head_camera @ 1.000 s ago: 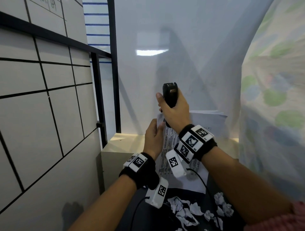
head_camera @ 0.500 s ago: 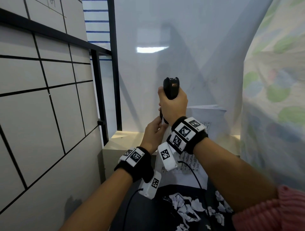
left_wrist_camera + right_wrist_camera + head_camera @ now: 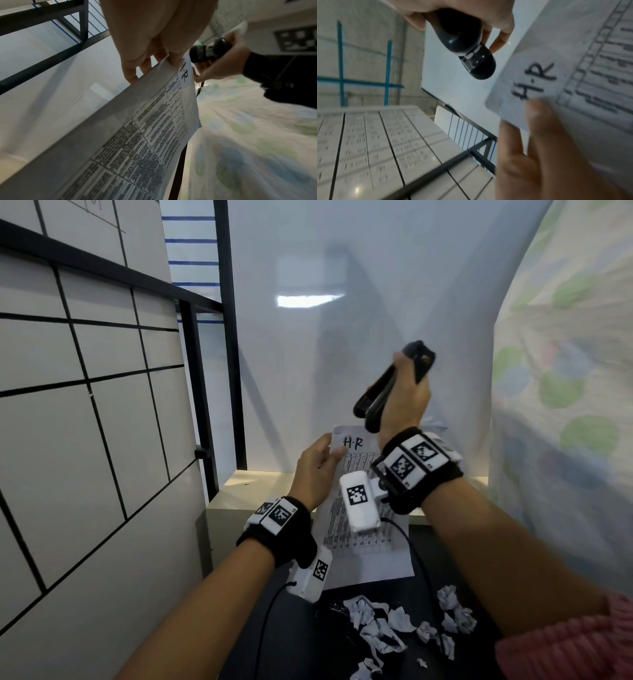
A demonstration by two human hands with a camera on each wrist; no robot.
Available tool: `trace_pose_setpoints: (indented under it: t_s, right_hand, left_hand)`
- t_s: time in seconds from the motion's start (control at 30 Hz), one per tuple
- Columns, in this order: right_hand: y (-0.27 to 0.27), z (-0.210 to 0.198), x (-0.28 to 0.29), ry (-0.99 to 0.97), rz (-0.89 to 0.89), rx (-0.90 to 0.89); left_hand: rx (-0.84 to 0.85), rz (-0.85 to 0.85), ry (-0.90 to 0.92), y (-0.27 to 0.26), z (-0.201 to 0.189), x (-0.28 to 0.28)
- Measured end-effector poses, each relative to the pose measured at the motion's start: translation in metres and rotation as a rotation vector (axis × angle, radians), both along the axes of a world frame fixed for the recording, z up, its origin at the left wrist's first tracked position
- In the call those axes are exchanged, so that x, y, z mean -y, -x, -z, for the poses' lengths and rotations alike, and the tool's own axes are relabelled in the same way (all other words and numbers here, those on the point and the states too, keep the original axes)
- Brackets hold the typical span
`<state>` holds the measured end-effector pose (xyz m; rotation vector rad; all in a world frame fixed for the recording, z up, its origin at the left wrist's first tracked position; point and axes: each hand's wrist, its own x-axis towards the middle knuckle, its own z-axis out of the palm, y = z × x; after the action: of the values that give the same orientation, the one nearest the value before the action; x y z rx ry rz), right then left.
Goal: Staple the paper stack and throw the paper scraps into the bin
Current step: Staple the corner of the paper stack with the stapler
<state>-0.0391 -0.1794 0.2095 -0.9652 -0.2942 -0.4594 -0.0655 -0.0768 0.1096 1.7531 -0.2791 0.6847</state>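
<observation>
A white board ruled with black lines (image 3: pixel 85 405) fills the left side, with a black metal frame (image 3: pixel 229 337) beside it and a pale wall behind. On the right hangs a cloth with green and blue dots (image 3: pixel 565 405). Below lies a dark table (image 3: pixel 301 645), and past its far edge a pale ledge (image 3: pixel 246 484).

The paper stack (image 3: pixel 363 542) is held up over the table, its lower edge down near the tabletop, its printed side toward the person, with "H-R" handwritten at the top left corner. The left hand (image 3: pixel 317 470) pinches that corner, thumb on the front just beside the letters and fingers behind the sheet.

The right hand (image 3: pixel 404 402) is raised above and to the right of the corner, fingers wrapped round a black stapler (image 3: pixel 387 385). The stapler tilts with its mouth end pointing down and left, close to the top edge of the paper but clear of it.

Crumpled paper scraps (image 3: pixel 376 625) lie scattered on the table near the person, below the stack
</observation>
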Motion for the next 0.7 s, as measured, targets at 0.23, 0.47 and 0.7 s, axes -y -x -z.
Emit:
trace_pose_setpoints:
  t_s: [0.23, 0.47, 0.7]
  right_hand:
    - [-0.032, 0.031, 0.093, 0.054, 0.106, -0.107]
    - [-0.052, 0.133, 0.175, 0.944, 0.360, -0.470]
    - [-0.059, 0.217, 0.211, 1.848, 0.054, -0.756]
  left_hand:
    - [-0.011, -0.039, 0.066, -0.004, -0.002, 0.009]
    - [-0.011, -0.084, 0.148, -0.007, -0.008, 0.009]
    - [-0.030, -0.083, 0.242, -0.012, -0.006, 0.009]
